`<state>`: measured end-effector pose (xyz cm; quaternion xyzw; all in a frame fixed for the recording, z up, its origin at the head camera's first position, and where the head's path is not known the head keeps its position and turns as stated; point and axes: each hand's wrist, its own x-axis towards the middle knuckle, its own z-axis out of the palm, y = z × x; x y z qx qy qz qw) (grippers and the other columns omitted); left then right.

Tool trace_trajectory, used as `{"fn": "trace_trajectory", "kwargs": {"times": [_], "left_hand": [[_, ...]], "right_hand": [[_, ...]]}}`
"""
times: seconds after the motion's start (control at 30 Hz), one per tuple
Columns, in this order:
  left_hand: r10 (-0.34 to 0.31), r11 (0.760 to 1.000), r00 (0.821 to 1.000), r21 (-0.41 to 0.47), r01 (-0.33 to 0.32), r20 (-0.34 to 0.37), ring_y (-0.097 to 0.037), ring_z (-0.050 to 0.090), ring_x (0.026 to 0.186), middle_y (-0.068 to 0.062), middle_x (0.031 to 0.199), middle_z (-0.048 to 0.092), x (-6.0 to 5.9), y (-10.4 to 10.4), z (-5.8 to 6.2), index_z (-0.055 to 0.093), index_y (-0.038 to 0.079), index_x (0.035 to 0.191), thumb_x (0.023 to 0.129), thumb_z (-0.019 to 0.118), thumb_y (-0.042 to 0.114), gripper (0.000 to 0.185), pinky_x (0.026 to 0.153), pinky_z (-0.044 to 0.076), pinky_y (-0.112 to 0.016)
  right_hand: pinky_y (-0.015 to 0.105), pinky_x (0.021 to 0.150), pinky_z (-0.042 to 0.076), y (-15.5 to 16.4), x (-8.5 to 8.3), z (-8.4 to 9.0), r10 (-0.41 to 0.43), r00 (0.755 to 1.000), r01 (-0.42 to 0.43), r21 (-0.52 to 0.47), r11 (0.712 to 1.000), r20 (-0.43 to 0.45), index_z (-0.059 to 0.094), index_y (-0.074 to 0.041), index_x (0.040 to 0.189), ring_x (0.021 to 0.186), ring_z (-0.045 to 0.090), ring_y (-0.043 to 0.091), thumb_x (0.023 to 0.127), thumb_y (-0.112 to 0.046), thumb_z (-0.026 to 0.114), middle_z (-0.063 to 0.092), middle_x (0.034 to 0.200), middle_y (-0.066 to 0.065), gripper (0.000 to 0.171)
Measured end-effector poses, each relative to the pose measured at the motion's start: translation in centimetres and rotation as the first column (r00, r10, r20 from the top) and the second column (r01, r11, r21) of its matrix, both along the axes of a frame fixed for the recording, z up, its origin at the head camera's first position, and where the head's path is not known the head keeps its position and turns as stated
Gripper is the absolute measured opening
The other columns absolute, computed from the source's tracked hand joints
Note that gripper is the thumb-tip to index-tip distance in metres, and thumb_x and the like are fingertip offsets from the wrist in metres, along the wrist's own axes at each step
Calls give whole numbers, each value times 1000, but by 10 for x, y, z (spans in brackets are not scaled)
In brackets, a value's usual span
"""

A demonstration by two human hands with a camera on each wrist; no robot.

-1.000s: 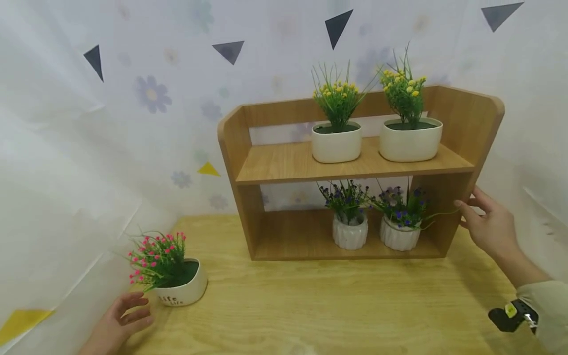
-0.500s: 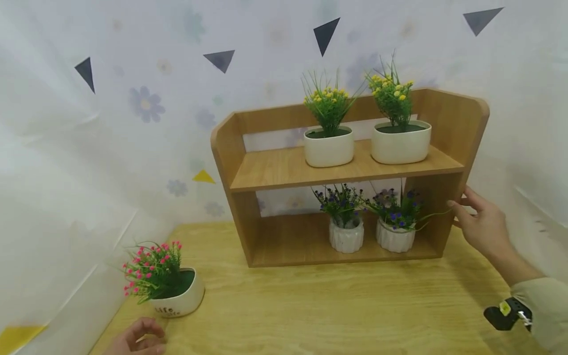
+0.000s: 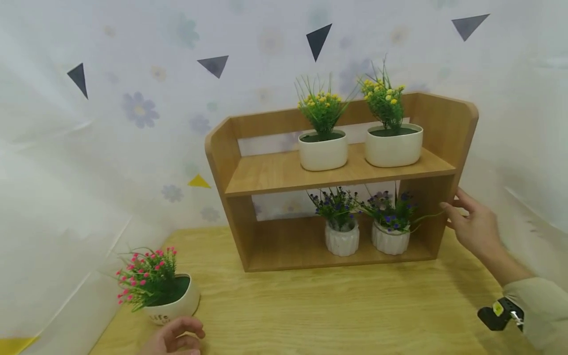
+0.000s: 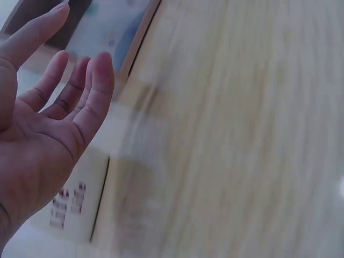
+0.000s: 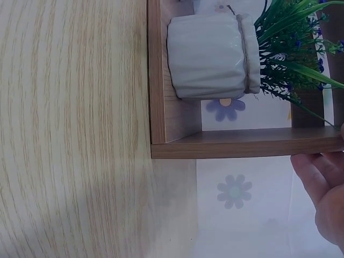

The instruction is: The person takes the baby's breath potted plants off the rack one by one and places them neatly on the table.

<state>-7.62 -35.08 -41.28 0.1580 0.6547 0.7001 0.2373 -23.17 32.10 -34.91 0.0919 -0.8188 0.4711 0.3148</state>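
Observation:
At the right, my right hand (image 3: 477,227) grips the right side panel of a two-tier wooden shelf (image 3: 341,264), thumb at the front edge and fingers on the outer face. The right wrist view shows those fingers (image 5: 317,174) against the panel. My left hand (image 3: 177,337) hovers near the bottom edge, fingers loosely bent and holding nothing. Just behind it in the head view stands a white pot of pink flowers (image 3: 175,308) with brown lettering, partly covered by the hand. The left wrist view shows the left palm (image 4: 40,142) facing up.
On the shelf's upper tier stand two white oval pots of yellow flowers (image 3: 324,153) (image 3: 394,148). Two ribbed white pots of purple flowers (image 3: 341,239) (image 3: 390,239) occupy the lower tier. A light wood table (image 3: 319,310) carries everything; a patterned sheet (image 3: 146,148) hangs behind.
My left hand has moved right, past the front of the pink flower pot. The whole view has shifted slightly, while my right hand keeps its grip on the shelf.

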Motion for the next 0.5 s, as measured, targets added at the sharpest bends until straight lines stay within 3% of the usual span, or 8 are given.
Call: {"fn": "trace_trajectory", "kwargs": {"times": [0.17, 0.33, 0.5], "left_hand": [[-28, 999, 999, 43, 30, -41, -15, 62, 108, 0, 123, 58, -3, 42, 17, 60, 21, 126, 100, 54, -3, 36, 88, 55, -34], [-52, 996, 990, 71, 62, -132, -16, 62, 108, -7, 125, 55, -12, 77, 30, 57, 16, 130, 100, 54, -4, 37, 85, 57, -39], [10, 1000, 984, 25, -6, -176, -22, 61, 110, -10, 125, 55, -21, 101, 41, 56, 14, 131, 98, 59, -3, 37, 85, 58, -40]], "right_hand": [[17, 57, 54, -3, 2, 3, -21, 1000, 21, 21, 1000, 3, 43, -9, 152, 67, 63, -9, 101, -9, 61, 55, 97, -23, 54], [18, 56, 55, -6, 3, 3, -29, 999, 29, 25, 999, -17, 46, -7, 150, 65, 64, -8, 100, -8, 62, 59, 96, -16, 53], [18, 57, 55, -5, 4, 2, -42, 999, 43, 28, 999, -11, 47, -8, 150, 66, 63, -9, 100, -11, 62, 63, 97, -7, 52]]}}
